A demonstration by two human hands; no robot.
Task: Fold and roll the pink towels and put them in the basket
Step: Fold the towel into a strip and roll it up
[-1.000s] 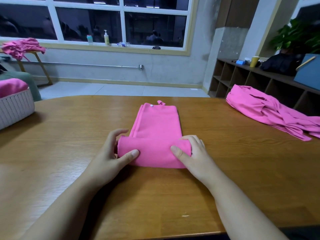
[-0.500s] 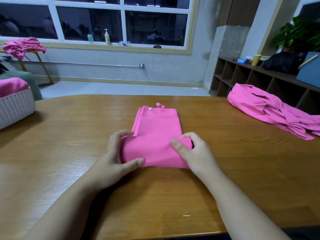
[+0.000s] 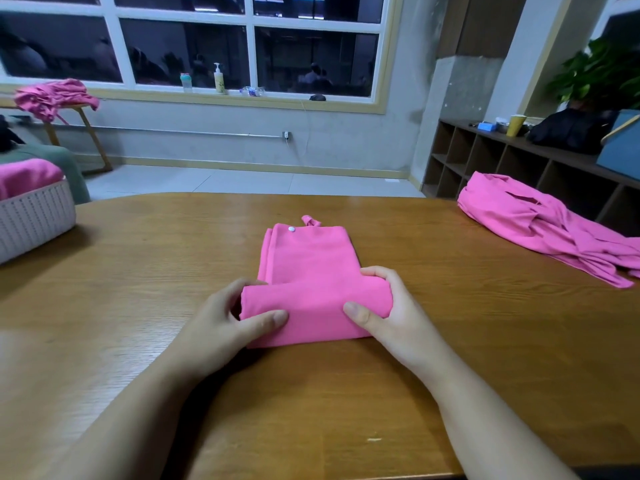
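A person's two bare hands work a folded pink towel (image 3: 306,271) at the middle of a wooden table (image 3: 138,271), seen from a head-worn camera looking forward and down. The near end of the towel is rolled into a thick tube lying across the table, while the far end lies flat, with a small white snap (image 3: 291,229) and a fabric loop (image 3: 310,221) at its far edge. The left hand (image 3: 221,327) has its grip closed on the left end of the roll, thumb pressed on the front of it and fingers curled over the top. The right hand (image 3: 391,317) likewise grips the right end, thumb on the front face and fingers wrapped over the top of the roll. A white woven basket (image 3: 34,220) stands at the table's far left edge, well apart from the hands, with pink cloth (image 3: 24,176) showing above its rim. A loose heap of pink towels (image 3: 540,223) lies on the right side of the table. Behind, more pink fabric (image 3: 52,95) is draped over a small stand by the window, bottles (image 3: 219,79) sit on the sill, and a cubby shelf (image 3: 485,164) runs along the right wall with a yellow cup (image 3: 516,125) and a potted plant (image 3: 599,74) on top.
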